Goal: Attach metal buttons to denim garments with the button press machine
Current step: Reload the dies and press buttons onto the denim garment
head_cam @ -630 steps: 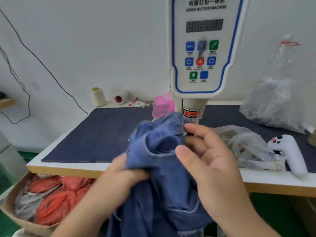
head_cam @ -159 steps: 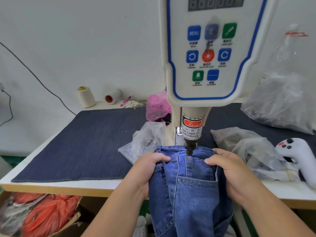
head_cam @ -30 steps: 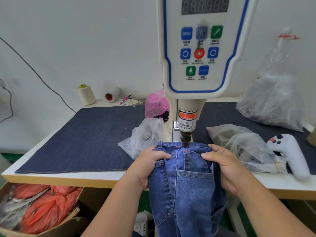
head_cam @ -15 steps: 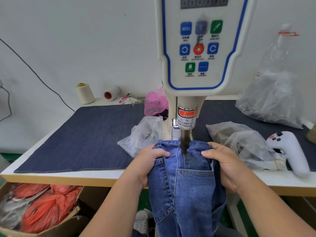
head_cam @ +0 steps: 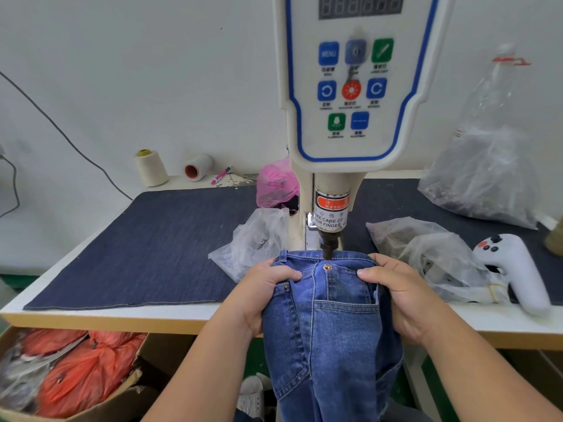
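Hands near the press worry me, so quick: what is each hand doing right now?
Left hand: closed, gripping the jeans at the waistband.
Right hand: closed, gripping the jeans on the other side of the press head.

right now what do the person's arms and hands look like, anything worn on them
Both forearms are bare as far as the head view shows: no sleeves, gloves, watch or bracelets. The left hand and the right hand carry no visible rings, and the visible nails are short and unpainted. No cables, straps or markings show on either arm. Anything above the forearms is out of frame.
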`<state>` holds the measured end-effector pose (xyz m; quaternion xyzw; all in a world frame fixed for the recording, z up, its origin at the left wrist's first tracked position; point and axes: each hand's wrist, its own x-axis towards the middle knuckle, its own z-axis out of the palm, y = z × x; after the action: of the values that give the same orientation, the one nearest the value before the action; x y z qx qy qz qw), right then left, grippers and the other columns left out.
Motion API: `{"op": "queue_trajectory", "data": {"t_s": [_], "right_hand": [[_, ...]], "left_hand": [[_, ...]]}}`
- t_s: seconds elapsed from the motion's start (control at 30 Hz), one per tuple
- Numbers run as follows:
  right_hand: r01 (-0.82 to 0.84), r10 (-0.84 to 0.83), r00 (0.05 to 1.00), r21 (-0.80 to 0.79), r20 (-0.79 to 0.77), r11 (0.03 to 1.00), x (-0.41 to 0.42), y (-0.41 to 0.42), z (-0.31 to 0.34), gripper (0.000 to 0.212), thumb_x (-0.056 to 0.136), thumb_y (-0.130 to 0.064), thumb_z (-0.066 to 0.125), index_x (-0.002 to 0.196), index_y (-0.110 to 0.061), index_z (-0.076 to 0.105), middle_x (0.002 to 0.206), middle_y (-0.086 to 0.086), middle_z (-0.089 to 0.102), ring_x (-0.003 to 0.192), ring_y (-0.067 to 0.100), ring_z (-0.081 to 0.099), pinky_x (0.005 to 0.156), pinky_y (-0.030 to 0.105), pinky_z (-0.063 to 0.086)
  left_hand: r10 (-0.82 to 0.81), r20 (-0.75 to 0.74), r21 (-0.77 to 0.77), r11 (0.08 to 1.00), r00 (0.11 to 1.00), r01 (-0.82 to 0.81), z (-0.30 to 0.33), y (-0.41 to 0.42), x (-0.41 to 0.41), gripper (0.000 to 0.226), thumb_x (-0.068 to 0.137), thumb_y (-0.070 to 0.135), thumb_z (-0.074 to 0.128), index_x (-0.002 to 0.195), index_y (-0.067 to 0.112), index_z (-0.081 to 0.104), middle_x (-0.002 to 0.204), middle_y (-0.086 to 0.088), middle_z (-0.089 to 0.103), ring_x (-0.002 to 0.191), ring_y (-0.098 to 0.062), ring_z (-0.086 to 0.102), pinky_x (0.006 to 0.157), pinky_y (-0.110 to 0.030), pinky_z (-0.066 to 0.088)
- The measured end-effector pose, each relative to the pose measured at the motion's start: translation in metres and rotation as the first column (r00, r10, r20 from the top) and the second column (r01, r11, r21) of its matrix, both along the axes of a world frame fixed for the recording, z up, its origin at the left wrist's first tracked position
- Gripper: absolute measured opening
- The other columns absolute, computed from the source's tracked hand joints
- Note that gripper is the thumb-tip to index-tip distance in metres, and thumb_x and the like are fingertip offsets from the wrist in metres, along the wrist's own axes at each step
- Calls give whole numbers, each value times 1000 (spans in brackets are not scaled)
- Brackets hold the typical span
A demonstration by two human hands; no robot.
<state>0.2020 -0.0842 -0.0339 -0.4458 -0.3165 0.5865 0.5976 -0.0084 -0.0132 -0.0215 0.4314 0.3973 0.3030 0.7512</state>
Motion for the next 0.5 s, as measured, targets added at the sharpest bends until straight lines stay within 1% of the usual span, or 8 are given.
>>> {"op": "queue_trajectory", "data": {"t_s": [0.1, 0.23, 0.3, 0.43, 0.5], "right_hand": [[4, -4, 1000, -6, 5, 1000, 1, 0, 0, 40, 67, -3, 65, 106, 6, 64, 96, 24, 69, 81, 31, 68, 74, 40, 57], [4, -4, 1000, -7, -1, 1000, 0, -1, 1, 34, 66, -4, 66, 100, 2, 66, 92, 22, 71, 78, 29, 70, 68, 37, 58], [5, -5, 1000, -12, 6, 1000, 0, -1, 1, 33, 66, -5, 67, 98, 1, 67, 93, 22, 71, 79, 29, 70, 69, 38, 58], [-11, 12, 1000, -13, 8, 1000, 0, -1, 2, 29, 67, -4, 67, 96, 0, 69, 96, 25, 70, 82, 31, 69, 75, 40, 57], [-18, 18, 1000, -6, 7, 1000, 1, -1, 2, 30, 67, -3, 67, 97, 2, 68, 95, 25, 69, 80, 30, 68, 73, 39, 58]], "left_hand": [[0, -2, -2, 1000, 1000, 0, -1, 1, 0, 15, 83, -2, 59, 94, 4, 67, 93, -21, 71, 76, -32, 70, 64, -38, 58], [-1, 0, -10, 1000, 1000, 1, -1, 0, 0, 19, 83, -2, 59, 100, 3, 68, 95, -22, 72, 79, -32, 70, 67, -40, 59], [5, -6, -12, 1000, 1000, -5, 0, 0, 0, 24, 83, -2, 59, 106, 0, 67, 97, -24, 71, 80, -34, 70, 69, -41, 60], [28, -23, -19, 999, 999, -28, 4, -3, 0, 26, 84, -2, 58, 109, -3, 64, 97, -25, 70, 80, -34, 69, 70, -41, 58], [41, -44, -8, 999, 998, -41, 4, -3, 0, 32, 84, -2, 59, 115, -7, 61, 100, -26, 69, 84, -35, 67, 73, -41, 57]]}}
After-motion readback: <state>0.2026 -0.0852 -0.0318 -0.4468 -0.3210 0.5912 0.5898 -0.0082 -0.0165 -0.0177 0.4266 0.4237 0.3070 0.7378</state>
